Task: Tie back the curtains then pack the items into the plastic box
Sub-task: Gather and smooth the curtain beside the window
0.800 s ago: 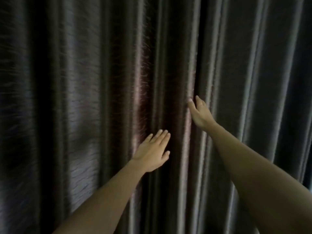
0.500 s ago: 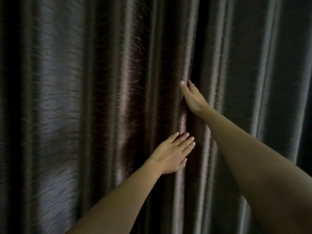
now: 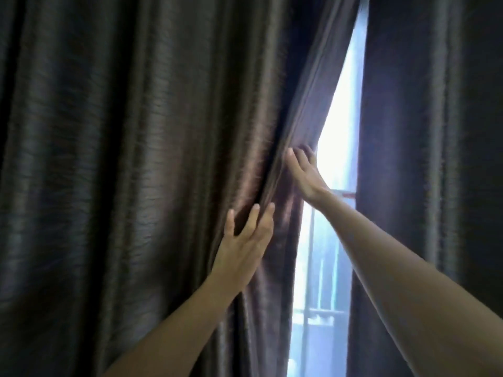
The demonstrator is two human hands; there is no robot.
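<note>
Across the left, the left curtain [image 3: 114, 164] is hanging in dark glossy folds. Low on its inner edge the left grip [image 3: 242, 248] is pressing, fingers [image 3: 253, 217] straight and spread; just above, the right grip [image 3: 306, 174] is curling round that edge. Beyond, a barred window [image 3: 336, 126] is glowing beside the right curtain [image 3: 413, 164].

**Dark Brown Drapes, Blue-White Gap**

The left curtain [image 3: 136, 172], filling the picture from 7 round to 12 o'clock, is dark bronze-brown with a satin sheen. Fine horizontal ripples run across its weave, and its folds catch coppery highlights near the centre. The right curtain [image 3: 408, 131], at 3 o'clock, is a darker, almost black brown with dull grey streaks. Between them, from 1 down to 6 o'clock, the window [image 3: 337, 126] glows white, fading to pale blue. Its bars [image 3: 310, 268] are light grey, and one crossbar [image 3: 348, 195] shows red.
</note>
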